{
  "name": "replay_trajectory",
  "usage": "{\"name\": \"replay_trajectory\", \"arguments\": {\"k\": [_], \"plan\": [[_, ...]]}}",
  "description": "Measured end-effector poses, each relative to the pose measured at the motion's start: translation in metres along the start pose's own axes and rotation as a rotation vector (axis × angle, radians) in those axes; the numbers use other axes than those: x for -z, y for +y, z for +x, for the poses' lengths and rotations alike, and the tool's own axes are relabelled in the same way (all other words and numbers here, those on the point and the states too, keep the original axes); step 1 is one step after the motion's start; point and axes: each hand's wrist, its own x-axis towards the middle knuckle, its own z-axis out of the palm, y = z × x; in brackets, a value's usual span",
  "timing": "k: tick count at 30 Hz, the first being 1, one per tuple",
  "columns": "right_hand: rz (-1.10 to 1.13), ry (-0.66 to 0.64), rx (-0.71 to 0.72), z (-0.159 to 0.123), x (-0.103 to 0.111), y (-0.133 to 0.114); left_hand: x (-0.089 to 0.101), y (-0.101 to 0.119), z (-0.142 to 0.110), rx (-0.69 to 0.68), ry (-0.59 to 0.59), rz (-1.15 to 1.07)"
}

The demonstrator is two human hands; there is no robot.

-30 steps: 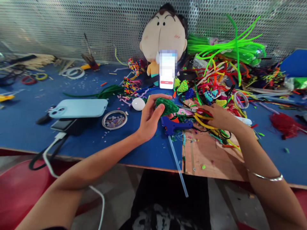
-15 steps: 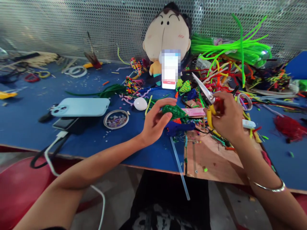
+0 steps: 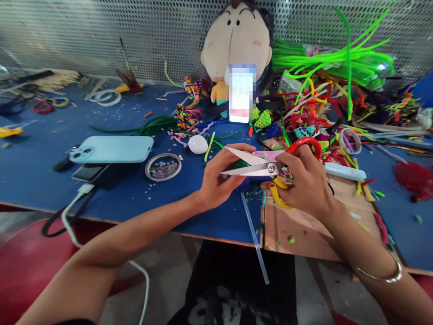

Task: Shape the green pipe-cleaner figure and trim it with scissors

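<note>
My left hand (image 3: 216, 183) is closed around a dark green fuzzy piece (image 3: 241, 164), of which only a small part shows behind the blades. In my right hand (image 3: 309, 183) are scissors (image 3: 250, 170) with one red and one yellow handle. Their blades are spread apart and point left, lying across the green piece and in front of my left fingers. Whether the blades touch the piece, I cannot tell. Below the hands, a blue glue gun is mostly covered, and its clear glue stick (image 3: 252, 234) sticks out past the table edge.
A lit phone (image 3: 241, 97) leans on a plush doll (image 3: 233, 43) at the back. To the left are a light blue phone (image 3: 113, 149), a round dish of beads (image 3: 163, 167) and a white egg-shaped object (image 3: 198, 144). Bright green pipe cleaners (image 3: 334, 63) and colourful scraps crowd the right.
My right hand has moved left and turned the scissors from pointing up to pointing left. Their blades have spread and now cover most of the green piece, which my left hand still holds.
</note>
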Motion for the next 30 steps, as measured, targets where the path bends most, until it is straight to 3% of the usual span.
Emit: {"name": "replay_trajectory", "arguments": {"k": [10, 25, 30], "plan": [[-0.156, -0.044, 0.048, 0.0005, 0.0051, -0.0003, 0.0009, 0.0006, 0.0007, -0.01, -0.008, 0.011], [-0.13, -0.116, -0.004, 0.0003, 0.0071, 0.0004, 0.0014, 0.0009, 0.0013, 0.014, 0.009, 0.027], [-0.094, -0.101, -0.05, -0.0011, 0.0054, 0.0012, 0.0011, -0.001, 0.0024, -0.043, 0.011, 0.05]]}}
